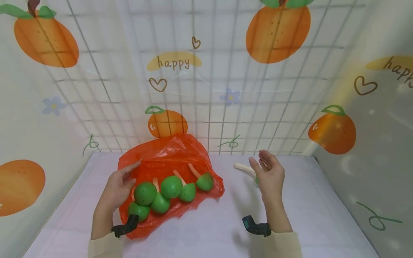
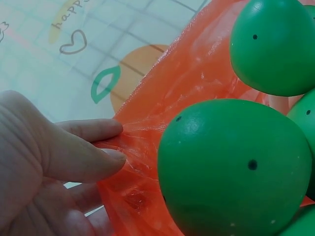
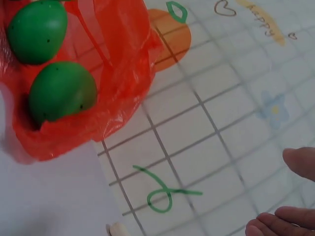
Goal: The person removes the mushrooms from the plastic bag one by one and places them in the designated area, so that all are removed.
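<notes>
A translucent red plastic bag lies spread on the table at left of centre. In and on it sit several green, black-dotted round-headed things with pale stick handles. My left hand is at the bag's left edge; in the left wrist view its thumb and fingers pinch the wrinkled film beside a green head. Raised over the table, my right hand holds nothing, its fingers loosely bent. Behind it lies another stick-handled thing, its green head mostly hidden.
A white cloth covers the table. Around it hangs a pale curtain with printed oranges, over a wire grid at the back. Each wrist wears a black camera mount.
</notes>
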A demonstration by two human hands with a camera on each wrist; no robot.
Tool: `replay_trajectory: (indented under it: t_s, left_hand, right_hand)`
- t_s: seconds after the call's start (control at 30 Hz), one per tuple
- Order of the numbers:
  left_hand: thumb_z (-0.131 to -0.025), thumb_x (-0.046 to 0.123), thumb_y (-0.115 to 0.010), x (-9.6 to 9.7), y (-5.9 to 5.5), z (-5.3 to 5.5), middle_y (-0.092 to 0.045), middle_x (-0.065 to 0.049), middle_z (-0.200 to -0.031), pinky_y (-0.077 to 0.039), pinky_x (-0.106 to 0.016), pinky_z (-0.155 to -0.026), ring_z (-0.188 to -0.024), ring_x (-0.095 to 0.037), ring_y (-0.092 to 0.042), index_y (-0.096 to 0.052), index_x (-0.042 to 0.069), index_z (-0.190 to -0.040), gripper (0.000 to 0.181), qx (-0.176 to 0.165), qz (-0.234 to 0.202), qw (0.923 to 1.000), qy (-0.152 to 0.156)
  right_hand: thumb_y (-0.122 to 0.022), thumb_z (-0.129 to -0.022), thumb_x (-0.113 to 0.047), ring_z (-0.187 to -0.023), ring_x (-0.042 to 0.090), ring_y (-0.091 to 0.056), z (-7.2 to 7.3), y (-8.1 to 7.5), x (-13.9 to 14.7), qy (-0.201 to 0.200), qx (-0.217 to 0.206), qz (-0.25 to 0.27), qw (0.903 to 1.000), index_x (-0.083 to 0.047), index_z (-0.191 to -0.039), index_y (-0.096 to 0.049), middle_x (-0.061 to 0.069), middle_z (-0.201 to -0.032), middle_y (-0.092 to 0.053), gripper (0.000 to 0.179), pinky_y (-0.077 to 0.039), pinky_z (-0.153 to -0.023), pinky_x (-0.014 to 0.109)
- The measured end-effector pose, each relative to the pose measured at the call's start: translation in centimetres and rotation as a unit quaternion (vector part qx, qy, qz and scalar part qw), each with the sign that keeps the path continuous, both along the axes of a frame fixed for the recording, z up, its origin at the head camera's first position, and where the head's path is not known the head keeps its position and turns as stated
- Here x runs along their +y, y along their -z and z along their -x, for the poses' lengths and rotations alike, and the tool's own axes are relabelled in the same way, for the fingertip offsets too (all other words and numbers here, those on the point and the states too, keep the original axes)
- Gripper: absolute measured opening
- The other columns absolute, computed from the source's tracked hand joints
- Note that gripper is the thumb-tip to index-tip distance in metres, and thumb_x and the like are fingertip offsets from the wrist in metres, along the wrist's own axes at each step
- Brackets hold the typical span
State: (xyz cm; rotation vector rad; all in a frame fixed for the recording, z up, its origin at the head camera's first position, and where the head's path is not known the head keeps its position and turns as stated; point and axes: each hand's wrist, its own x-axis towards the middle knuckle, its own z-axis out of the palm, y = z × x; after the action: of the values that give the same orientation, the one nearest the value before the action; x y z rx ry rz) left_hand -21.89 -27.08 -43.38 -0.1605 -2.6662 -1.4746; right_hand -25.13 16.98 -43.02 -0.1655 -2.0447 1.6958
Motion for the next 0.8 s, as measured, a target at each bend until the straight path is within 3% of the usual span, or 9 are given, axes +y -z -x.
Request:
replay_trajectory:
  t_s: [0.37,0.67,0.8]
  left_hand:
    - [-0.101,-0.012,-0.052,0.0,0.1,0.0,-0.047,-0.020,-0.160,-0.038,-0.058,-0.117,-0.148,-0.045,-0.041,-0.052,0.007,-0.155,0.058,-0.001,0.000,1.0000,0.000]
    - [-0.100,-0.012,-0.053,0.0,0.1,0.0,-0.049,-0.020,-0.158,-0.040,-0.059,-0.115,-0.146,-0.046,-0.044,-0.052,0.006,-0.155,0.058,0.010,0.014,0.9998,-0.002]
    - [-0.100,-0.013,-0.053,0.1,0.2,0.1,-0.050,-0.020,-0.157,-0.041,-0.059,-0.115,-0.145,-0.046,-0.045,-0.053,0.005,-0.154,0.057,0.022,0.016,0.9996,-0.001]
  right_hand:
    - [-0.079,-0.096,-0.015,-0.138,0.028,-0.057,-0.4,-0.5,-3.8,-0.029,0.007,-0.033,0.9990,-0.001,-0.146,-0.058,0.014,-0.147,-0.061,0.056,-0.047,-0.111,0.036]
    - [-0.079,-0.095,-0.016,-0.137,0.026,-0.058,-1.2,-0.9,-8.0,-0.098,0.012,-0.014,0.9950,-0.004,-0.146,-0.058,0.010,-0.145,-0.062,0.057,-0.048,-0.110,0.032]
    - [-0.080,-0.094,-0.013,-0.137,0.028,-0.058,-1.7,-0.9,-9.9,-0.131,0.017,-0.006,0.9912,-0.004,-0.145,-0.059,0.012,-0.144,-0.063,0.056,-0.048,-0.112,0.039]
